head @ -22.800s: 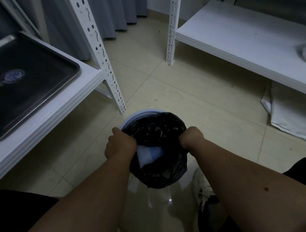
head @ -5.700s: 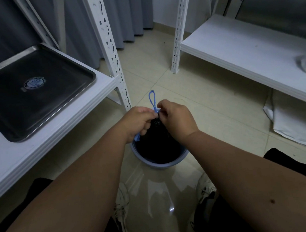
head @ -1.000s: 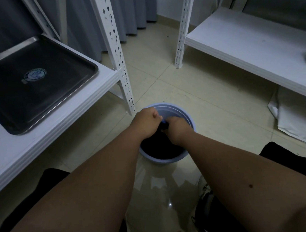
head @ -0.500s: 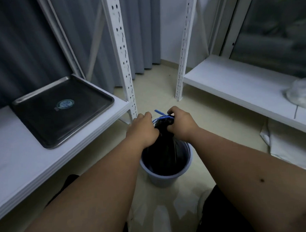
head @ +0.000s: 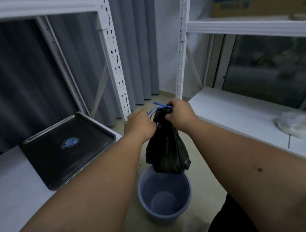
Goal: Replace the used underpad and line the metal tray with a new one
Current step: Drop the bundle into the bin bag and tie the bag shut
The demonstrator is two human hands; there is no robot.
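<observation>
A black trash bag (head: 167,150), tied with a blue drawstring (head: 158,106), hangs above the blue bucket (head: 165,192), its bottom just over the rim. My right hand (head: 180,115) grips the bag's gathered neck. My left hand (head: 138,125) holds the bag just below the knot on its left side. The metal tray (head: 68,148) lies bare on the white left shelf (head: 10,192), with a round blue sticker in its middle. The used underpad is hidden inside the bag.
White perforated shelf posts (head: 116,64) rise behind the bucket. A second white shelf (head: 247,113) runs along the right with a crumpled clear plastic bag (head: 296,125) on it. A cardboard box (head: 260,3) sits on the upper right shelf. Grey curtains hang behind.
Both hands have lifted the tied black bag up out of the bucket, which now stands without a liner. The view has tilted upward.
</observation>
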